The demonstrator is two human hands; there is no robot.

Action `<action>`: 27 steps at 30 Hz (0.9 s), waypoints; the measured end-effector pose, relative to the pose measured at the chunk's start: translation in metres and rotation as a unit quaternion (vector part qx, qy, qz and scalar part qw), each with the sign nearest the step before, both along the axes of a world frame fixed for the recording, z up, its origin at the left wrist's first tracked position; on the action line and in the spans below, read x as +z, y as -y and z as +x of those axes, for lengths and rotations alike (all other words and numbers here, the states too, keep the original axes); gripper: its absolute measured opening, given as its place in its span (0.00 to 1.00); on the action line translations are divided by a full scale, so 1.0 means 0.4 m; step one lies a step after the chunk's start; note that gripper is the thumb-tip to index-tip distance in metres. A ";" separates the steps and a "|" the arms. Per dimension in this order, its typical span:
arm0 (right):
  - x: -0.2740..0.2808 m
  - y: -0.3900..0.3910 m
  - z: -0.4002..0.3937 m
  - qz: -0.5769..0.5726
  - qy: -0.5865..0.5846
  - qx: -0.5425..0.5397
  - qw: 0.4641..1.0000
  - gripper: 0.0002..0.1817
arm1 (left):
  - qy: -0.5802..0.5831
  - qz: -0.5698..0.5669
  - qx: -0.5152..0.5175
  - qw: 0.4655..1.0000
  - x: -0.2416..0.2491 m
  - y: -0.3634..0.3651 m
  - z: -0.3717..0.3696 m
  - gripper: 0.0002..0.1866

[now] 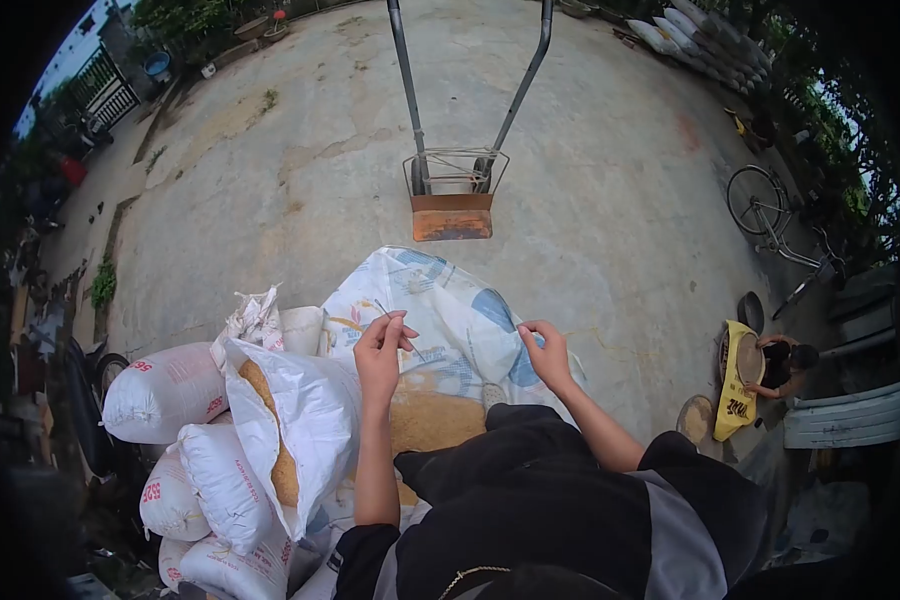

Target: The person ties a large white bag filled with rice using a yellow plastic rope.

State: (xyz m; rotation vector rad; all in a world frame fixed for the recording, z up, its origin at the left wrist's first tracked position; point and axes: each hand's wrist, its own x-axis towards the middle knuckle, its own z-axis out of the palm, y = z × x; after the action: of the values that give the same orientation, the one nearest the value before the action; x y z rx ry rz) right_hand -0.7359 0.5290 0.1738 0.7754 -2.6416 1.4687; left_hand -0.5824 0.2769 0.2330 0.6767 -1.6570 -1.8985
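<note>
My left hand (380, 352) is closed around a thin, dark, needle-like rod (417, 352), with a bit sticking out above the fingers and more below. To its right, level with it, my right hand (547, 352) has thumb and forefinger together; anything between them is too small to make out. An open white woven sack (320, 405) of golden grain (260, 385) stands just left of my left forearm. Beneath and beyond both hands spreads a white and blue printed sheet (425, 290), with loose grain (435, 420) lying on its near part.
Several filled sacks (165, 390) are piled at left. Ahead on the concrete stands a hand truck (452, 215) with an orange plate. At right, another person (785, 365) handles a round tray (743, 362) over a yellow sack (735, 415). A bicycle (770, 215) lies beyond.
</note>
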 end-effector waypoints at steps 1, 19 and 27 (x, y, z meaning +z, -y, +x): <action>0.004 -0.014 -0.034 -0.026 0.067 0.026 0.997 0.09 | -0.001 0.005 -0.040 0.999 -0.002 -0.076 -0.079 0.13; -0.042 -0.049 -0.862 -0.104 0.209 -0.051 0.971 0.14 | 0.159 0.013 -0.179 0.971 -0.172 -0.137 -0.899 0.13; 0.123 0.111 -1.581 -0.135 0.165 -0.009 0.977 0.11 | 0.079 -0.055 -0.281 0.955 -0.015 -0.088 -1.818 0.15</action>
State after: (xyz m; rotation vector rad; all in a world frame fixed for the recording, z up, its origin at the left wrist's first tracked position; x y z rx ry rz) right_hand -1.3683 0.4847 0.2231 0.5196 -2.5622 2.0546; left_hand -1.3097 0.3121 0.2271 0.3346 -2.2174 -2.1438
